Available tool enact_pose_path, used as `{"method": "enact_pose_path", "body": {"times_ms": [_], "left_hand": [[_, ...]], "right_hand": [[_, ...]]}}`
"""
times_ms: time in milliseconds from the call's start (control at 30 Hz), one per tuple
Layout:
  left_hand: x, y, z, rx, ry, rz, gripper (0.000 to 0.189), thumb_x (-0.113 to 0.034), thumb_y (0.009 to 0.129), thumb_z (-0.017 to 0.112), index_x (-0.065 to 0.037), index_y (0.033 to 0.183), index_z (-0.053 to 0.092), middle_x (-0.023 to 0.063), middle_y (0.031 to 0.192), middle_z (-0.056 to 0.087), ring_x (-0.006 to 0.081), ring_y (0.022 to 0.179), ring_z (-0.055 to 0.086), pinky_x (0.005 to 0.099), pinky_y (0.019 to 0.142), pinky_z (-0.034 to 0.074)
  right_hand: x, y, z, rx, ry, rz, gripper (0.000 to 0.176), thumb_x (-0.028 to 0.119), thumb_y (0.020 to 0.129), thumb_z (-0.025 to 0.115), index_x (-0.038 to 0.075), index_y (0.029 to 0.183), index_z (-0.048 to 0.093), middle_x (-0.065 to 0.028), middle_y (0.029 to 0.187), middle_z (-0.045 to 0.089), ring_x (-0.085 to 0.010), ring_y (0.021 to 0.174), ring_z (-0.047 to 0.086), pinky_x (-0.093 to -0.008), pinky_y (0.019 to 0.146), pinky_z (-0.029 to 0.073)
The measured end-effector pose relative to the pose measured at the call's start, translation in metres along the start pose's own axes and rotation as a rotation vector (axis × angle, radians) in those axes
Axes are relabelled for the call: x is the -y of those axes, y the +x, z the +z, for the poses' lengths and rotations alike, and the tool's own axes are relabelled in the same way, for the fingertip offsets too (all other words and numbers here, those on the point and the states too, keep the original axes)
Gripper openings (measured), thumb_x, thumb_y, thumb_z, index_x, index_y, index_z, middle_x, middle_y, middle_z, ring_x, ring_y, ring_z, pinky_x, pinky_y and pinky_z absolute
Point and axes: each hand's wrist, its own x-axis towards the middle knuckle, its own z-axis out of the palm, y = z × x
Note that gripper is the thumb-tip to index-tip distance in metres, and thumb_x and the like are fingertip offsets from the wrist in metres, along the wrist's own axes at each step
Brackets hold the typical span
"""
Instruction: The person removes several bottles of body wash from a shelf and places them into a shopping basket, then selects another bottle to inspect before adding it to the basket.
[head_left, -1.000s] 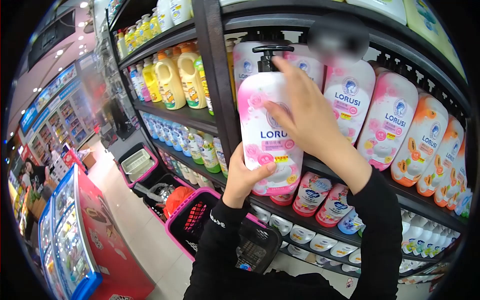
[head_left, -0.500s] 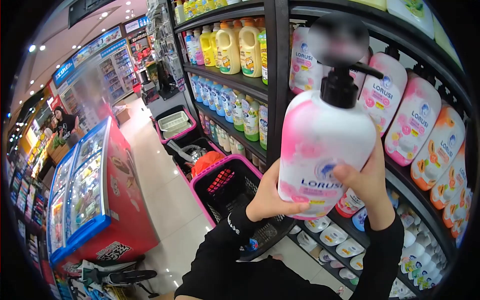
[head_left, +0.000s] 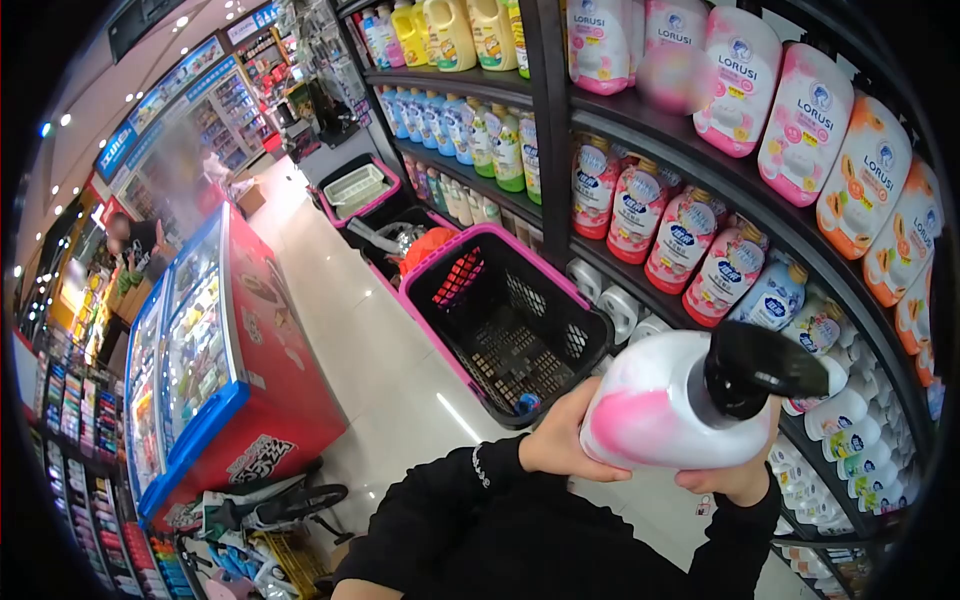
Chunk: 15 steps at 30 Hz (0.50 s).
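Observation:
Both my hands hold a large white-and-pink pump bottle [head_left: 650,405] with a black pump head [head_left: 750,370]. It is tilted so that its top points up toward me, and its front label is turned out of sight. My left hand [head_left: 562,440] grips the bottle's left side, thumb along the lower edge. At the right side my right hand [head_left: 735,482] is closed round it, its fingers mostly hidden behind the bottle. Left of the bottle, on the floor, stands a black shopping basket [head_left: 415,285] with a pink rim.
A dark shelf unit [head_left: 555,130] on the right carries pink LORUSI bottles [head_left: 740,85], orange ones [head_left: 868,185] and red-pink bottles [head_left: 685,235]. Another basket [head_left: 395,185] stands behind the first. A red chest freezer [head_left: 270,370] and a small bicycle [head_left: 285,505] are at left. A person [head_left: 135,245] is farther back.
The bottle has moved down, away from the upper shelf, and tipped so its pump faces me. Both hands still hold it. My view has tilted downward, showing more of the basket and lower shelves.

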Motion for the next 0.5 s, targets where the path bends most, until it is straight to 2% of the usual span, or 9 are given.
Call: {"method": "enact_pose_path", "body": {"times_ms": [33,67,167,200,233,300,367,433,500], "left_hand": [[0.004,-0.007,0.004,0.005,0.034,0.057,0.086,-0.027,0.051,0.081,0.001,0.118,0.036,0.0111,0.109,0.048,0.0199,0.101,0.049,0.0309,0.085,0.039],[0.007,-0.013,0.007,0.013,0.07,0.114,0.086,-0.028,0.051,0.081,0.001,0.119,0.036,0.0113,0.11,0.048,0.0203,0.101,0.049,0.0311,0.086,0.039],[0.014,-0.031,0.005,0.037,0.154,0.153,0.088,-0.029,0.052,0.08,0.001,0.12,0.034,0.0124,0.111,0.048,0.0213,0.102,0.049,0.0318,0.086,0.039],[0.012,-0.039,0.003,0.047,0.168,0.113,0.091,-0.03,0.051,0.08,0.0,0.122,0.033,0.0133,0.111,0.048,0.0224,0.103,0.049,0.0325,0.086,0.039],[0.015,-0.044,0.0,0.05,0.174,0.113,0.091,-0.03,0.051,0.08,0.0,0.122,0.033,0.0133,0.111,0.048,0.0224,0.103,0.049,0.0325,0.086,0.039],[0.034,-0.056,-0.004,0.039,0.125,0.051,0.091,-0.029,0.051,0.08,0.0,0.122,0.033,0.0133,0.112,0.047,0.0229,0.103,0.049,0.0329,0.086,0.039],[0.045,-0.065,-0.011,0.077,0.042,0.037,0.087,-0.029,0.052,0.08,0.0,0.121,0.036,0.0123,0.111,0.049,0.0227,0.101,0.05,0.0328,0.085,0.04],[0.04,-0.078,-0.025,0.063,0.051,0.02,0.082,-0.028,0.052,0.08,0.0,0.118,0.04,0.0111,0.108,0.051,0.0218,0.1,0.051,0.0323,0.085,0.04],[0.046,-0.092,-0.044,0.098,0.06,0.007,0.077,-0.025,0.053,0.08,-0.001,0.116,0.042,0.0108,0.107,0.052,0.0212,0.099,0.052,0.0316,0.085,0.041]], "right_hand": [[0.001,-0.008,0.003,-0.042,0.025,0.084,0.109,0.023,0.042,0.086,-0.004,0.125,0.02,-0.0176,0.118,0.039,-0.0245,0.104,0.047,-0.0348,0.088,0.039],[-0.004,-0.024,0.004,-0.077,-0.16,0.12,0.108,0.029,0.039,0.086,-0.004,0.122,0.026,-0.0167,0.115,0.041,-0.024,0.102,0.049,-0.0345,0.087,0.04],[-0.006,-0.044,0.022,-0.114,-0.171,0.14,0.106,0.029,0.039,0.086,-0.005,0.121,0.027,-0.016,0.112,0.042,-0.0247,0.101,0.049,-0.0353,0.086,0.041],[-0.003,-0.038,0.027,-0.067,-0.094,0.086,0.107,0.029,0.039,0.086,-0.004,0.121,0.027,-0.0151,0.111,0.044,-0.0251,0.1,0.05,-0.0356,0.086,0.041],[-0.004,-0.044,0.036,-0.122,-0.009,0.158,0.105,0.028,0.039,0.086,-0.003,0.12,0.028,-0.0162,0.11,0.046,-0.0257,0.1,0.051,-0.0354,0.086,0.041],[-0.004,-0.037,0.048,-0.014,0.028,0.131,0.101,0.025,0.039,0.086,-0.001,0.118,0.028,-0.018,0.111,0.047,-0.027,0.101,0.051,-0.036,0.086,0.041],[-0.006,-0.039,0.059,0.01,-0.123,0.114,0.105,0.027,0.036,0.086,0.001,0.119,0.027,-0.0155,0.108,0.047,-0.0247,0.099,0.05,-0.0352,0.084,0.042],[-0.014,-0.04,0.079,-0.024,-0.019,0.138,0.097,0.019,0.042,0.085,0.001,0.118,0.028,-0.0206,0.112,0.047,-0.0292,0.103,0.05,-0.038,0.087,0.04],[-0.029,-0.041,0.101,-0.024,0.021,0.143,0.096,0.019,0.044,0.085,0.001,0.119,0.028,-0.0225,0.113,0.046,-0.0305,0.104,0.049,-0.0389,0.087,0.04]]}}
